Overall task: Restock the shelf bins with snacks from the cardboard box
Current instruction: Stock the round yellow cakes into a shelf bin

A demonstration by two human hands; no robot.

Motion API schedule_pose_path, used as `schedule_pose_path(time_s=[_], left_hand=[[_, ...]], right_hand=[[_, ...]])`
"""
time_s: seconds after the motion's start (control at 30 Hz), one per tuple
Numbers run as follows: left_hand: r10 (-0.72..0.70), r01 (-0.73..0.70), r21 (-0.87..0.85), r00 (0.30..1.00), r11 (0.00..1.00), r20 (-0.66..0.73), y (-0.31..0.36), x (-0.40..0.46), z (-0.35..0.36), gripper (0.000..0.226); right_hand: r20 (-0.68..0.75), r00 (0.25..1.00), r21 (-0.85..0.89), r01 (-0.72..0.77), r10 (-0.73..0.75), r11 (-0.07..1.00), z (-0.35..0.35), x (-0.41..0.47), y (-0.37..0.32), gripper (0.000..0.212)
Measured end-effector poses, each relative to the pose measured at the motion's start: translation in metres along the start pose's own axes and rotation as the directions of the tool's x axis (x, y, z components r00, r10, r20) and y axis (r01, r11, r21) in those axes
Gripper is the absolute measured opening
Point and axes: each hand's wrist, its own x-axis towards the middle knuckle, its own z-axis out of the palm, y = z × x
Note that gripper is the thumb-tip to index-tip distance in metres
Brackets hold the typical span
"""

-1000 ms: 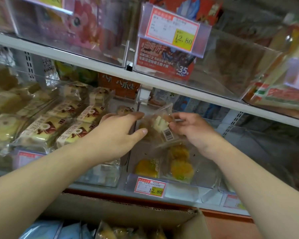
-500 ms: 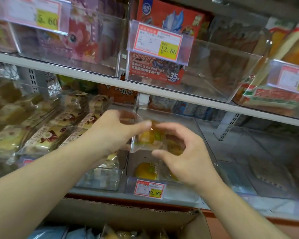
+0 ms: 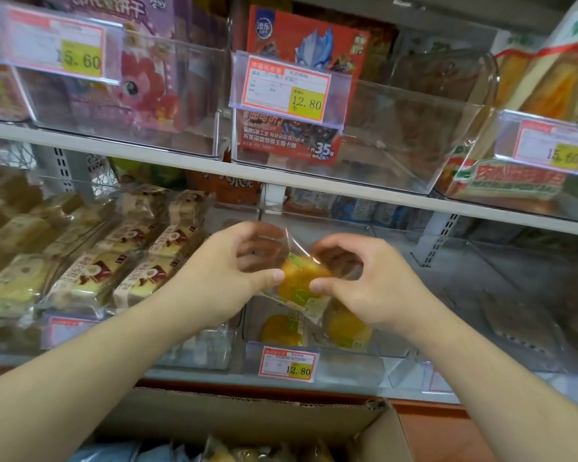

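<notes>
Shop shelving fills the view: two white metal shelves [image 3: 314, 191] carrying clear plastic bins with red-and-yellow price tags clipped to their fronts. Over the middle bin of the lower shelf [image 3: 391, 356], both hands hold one snack: a round orange-yellow cake in a clear crinkly wrapper with a green printed patch [image 3: 299, 278]. The left hand [image 3: 227, 275] pinches the wrapper's left side between thumb and curled fingers; the right hand [image 3: 367, 281] pinches its right side the same way, thumb tip at the cake's lower edge. The packet hangs in the air just above the bin, tilted, its loose film standing up between the two hands. Two more cakes of the same kind [image 3: 281, 330] lie inside that bin behind a tag reading 12.80 [image 3: 289, 363]. To the left, a neighbouring bin holds rows of pale sponge cakes in brown-and-white printed wrappers [image 3: 90, 278]. On the upper shelf stand a purple cartoon box [image 3: 127, 71] and a red cartoon box [image 3: 307, 38]. At the bottom edge sits the open brown cardboard box [image 3: 247, 425], with further wrapped snacks visible inside.
</notes>
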Motion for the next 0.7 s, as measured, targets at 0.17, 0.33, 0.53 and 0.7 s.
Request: schedule_pose_path(time_s=[0.17, 0.33, 0.53, 0.7], left_hand=[[0.04, -0.118, 0.745, 0.992, 0.657, 0.122, -0.022, -0.005, -0.005, 0.066], [0.085, -0.196, 0.85, 0.98, 0.489, 0.177, -0.032, -0.005, -0.013, 0.072], [0.088, -0.212, 0.86, 0.977, 0.464, 0.194, -0.039, -0.002, -0.016, 0.078], [0.101, -0.222, 0.851, 0.975, 0.475, 0.198, -0.042, -0.001, -0.015, 0.077]], right_hand=[[-0.165, 0.976, -0.018, -0.145, 0.14, 0.989, 0.018, 0.039, 0.019, 0.037], [-0.092, 0.993, -0.023, -0.079, 0.077, 0.997, 0.06, 0.076, 0.039, 0.03], [-0.019, 1.0, -0.326, -0.01, 0.004, 0.945, 0.088, 0.103, 0.067, 0.016], [0.038, 0.998, -0.587, 0.058, -0.044, 0.808, 0.092, 0.11, 0.07, 0.015]])
